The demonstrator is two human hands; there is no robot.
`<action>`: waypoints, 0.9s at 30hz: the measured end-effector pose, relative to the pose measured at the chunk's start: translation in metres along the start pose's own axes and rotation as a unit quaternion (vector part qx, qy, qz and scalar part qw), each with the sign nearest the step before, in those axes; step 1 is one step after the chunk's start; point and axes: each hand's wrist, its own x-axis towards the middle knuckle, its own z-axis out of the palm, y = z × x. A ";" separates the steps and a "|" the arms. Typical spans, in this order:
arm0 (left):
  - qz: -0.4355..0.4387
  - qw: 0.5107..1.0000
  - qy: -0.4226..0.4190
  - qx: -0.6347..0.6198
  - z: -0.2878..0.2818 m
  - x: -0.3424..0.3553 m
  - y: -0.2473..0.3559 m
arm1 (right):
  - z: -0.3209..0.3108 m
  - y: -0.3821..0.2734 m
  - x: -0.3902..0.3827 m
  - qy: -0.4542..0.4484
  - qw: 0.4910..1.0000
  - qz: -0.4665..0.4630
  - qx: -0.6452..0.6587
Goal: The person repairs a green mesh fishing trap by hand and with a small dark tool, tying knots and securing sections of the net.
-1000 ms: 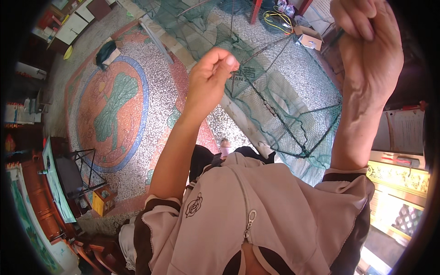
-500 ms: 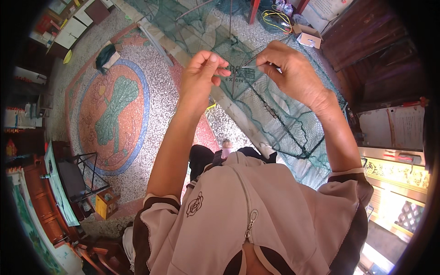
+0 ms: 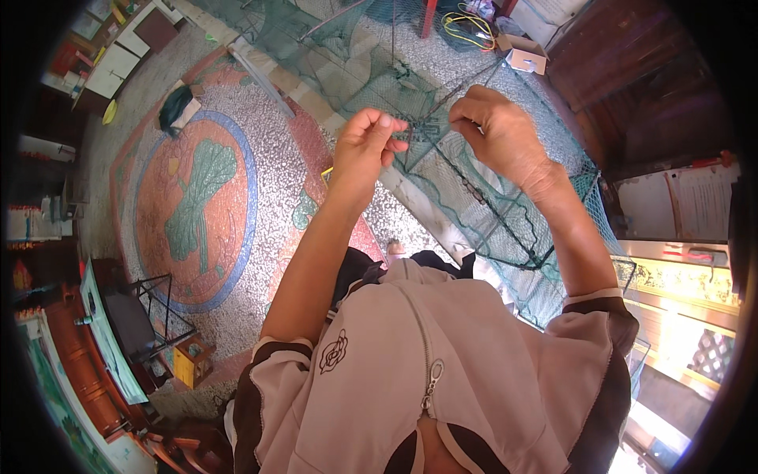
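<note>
Head view: both hands are raised in front of the chest and close together over a green mesh net (image 3: 474, 197) stretched on a dark wire frame. The left hand (image 3: 365, 150) is closed, its fingertips (image 3: 392, 126) pinched on what looks like a thin strand or a knot of the netting; what exactly sits between them is too small to tell. The right hand (image 3: 497, 134) is curled just beside it, fingers bent onto the same stretch of mesh, gripping at the point where dark frame wires (image 3: 442, 107) cross.

Half a second ago the two hands held much the same pose at the same spot on the net, so they have settled there. A second ago the right hand was lifted high and away from the net, and the left worked alone. The right has therefore come down to join the left, and the work has passed from a reach or pull into fine two-handed handling at one place in the mesh, by my reading.

The net runs from the far edge of the floor down toward the person's right side, lying over a speckled stone floor (image 3: 260, 142) with a round inlaid medallion (image 3: 197, 209). A small cardboard box (image 3: 525, 54) and coiled yellow cord (image 3: 466, 22) lie beyond the net.
</note>
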 end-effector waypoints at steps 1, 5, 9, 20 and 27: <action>-0.003 1.000 0.009 0.000 -0.001 0.001 -0.001 | 0.001 0.000 0.001 -0.009 1.000 0.001 0.019; -0.016 0.999 -0.020 -0.021 -0.007 0.007 -0.003 | 0.011 0.006 0.003 -0.018 0.996 0.017 0.088; -0.094 0.989 -0.032 -0.108 -0.014 0.017 -0.009 | 0.020 0.001 0.008 -0.023 0.985 0.054 0.160; -0.202 0.942 -0.116 -0.240 -0.023 0.035 -0.016 | 0.050 -0.034 0.011 0.058 0.991 0.049 0.108; -0.186 0.953 -0.166 -0.172 -0.030 0.043 -0.008 | 0.053 -0.052 0.010 0.094 0.984 0.143 0.049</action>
